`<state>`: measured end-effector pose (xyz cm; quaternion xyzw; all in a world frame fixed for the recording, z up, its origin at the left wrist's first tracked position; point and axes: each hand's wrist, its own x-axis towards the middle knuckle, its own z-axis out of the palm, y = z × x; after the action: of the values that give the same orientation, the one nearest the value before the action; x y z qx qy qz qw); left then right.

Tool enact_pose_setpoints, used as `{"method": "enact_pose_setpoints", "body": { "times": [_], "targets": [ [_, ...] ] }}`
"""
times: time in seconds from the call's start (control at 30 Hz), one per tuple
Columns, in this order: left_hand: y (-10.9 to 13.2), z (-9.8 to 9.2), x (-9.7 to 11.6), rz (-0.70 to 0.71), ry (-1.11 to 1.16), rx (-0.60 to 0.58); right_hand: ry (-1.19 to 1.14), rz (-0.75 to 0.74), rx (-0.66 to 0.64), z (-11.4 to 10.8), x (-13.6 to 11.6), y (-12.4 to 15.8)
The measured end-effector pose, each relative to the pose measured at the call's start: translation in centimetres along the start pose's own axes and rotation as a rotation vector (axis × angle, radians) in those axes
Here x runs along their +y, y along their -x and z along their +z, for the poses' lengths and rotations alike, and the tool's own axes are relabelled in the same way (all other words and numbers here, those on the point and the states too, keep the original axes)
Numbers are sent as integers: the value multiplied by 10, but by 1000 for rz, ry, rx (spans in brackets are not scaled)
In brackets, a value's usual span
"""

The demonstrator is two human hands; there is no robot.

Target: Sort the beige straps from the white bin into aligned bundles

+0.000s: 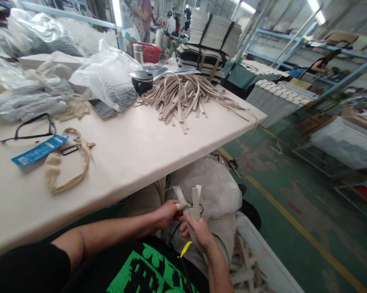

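Observation:
My left hand (170, 212) and my right hand (199, 231) are close together over my lap, in front of the table edge. The fingers of my left hand pinch a pale flat fabric strap (179, 194) that slants up and left. In my right hand, short pale fabric straps (196, 199) stand up between thumb and fingers. A light band wraps a finger of my left hand. A dark thin loop shows just behind the straps, and what it belongs to is unclear. A yellow tag (185, 249) hangs near my right wrist.
A heap of beige straps (183, 95) lies on the table (125, 150), near a black pot (142, 82) and plastic bags (110, 77). Glasses (35, 126), a blue packet (39, 150) and a cloth loop (69, 189) lie left. A bin (262, 248) with straps stands right.

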<state>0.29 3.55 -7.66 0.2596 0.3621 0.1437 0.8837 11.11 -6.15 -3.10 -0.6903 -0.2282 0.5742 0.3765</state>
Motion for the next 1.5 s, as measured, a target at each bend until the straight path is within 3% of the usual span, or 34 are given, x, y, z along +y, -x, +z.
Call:
{"method": "enact_pose_setpoints", "body": {
  "times": [0.2,0.4,0.6,0.8,1.0,1.17,1.37,1.5],
  "targets": [
    [-1,-13,20,15,115,200,187,-49,79,-30,10,27],
    [10,4,-9,-130,68,13,241,-102,175,-23,3,19],
    [6,3,12,-41,161,130,275,-94,175,-32,0,29],
    [8,18,-6,-57,54,-6,335,-135,241,-27,-7,19],
    [4,18,6,27,85,62,352,-102,214,-32,-5,28],
    [11,29,-7,-2,-22,-70,404,-125,256,-32,-7,31],
    [12,31,7,54,29,47,374,-93,242,-38,-1,37],
    [18,36,-1,-1,-22,-76,397,-125,272,-35,0,36]
  ]
}}
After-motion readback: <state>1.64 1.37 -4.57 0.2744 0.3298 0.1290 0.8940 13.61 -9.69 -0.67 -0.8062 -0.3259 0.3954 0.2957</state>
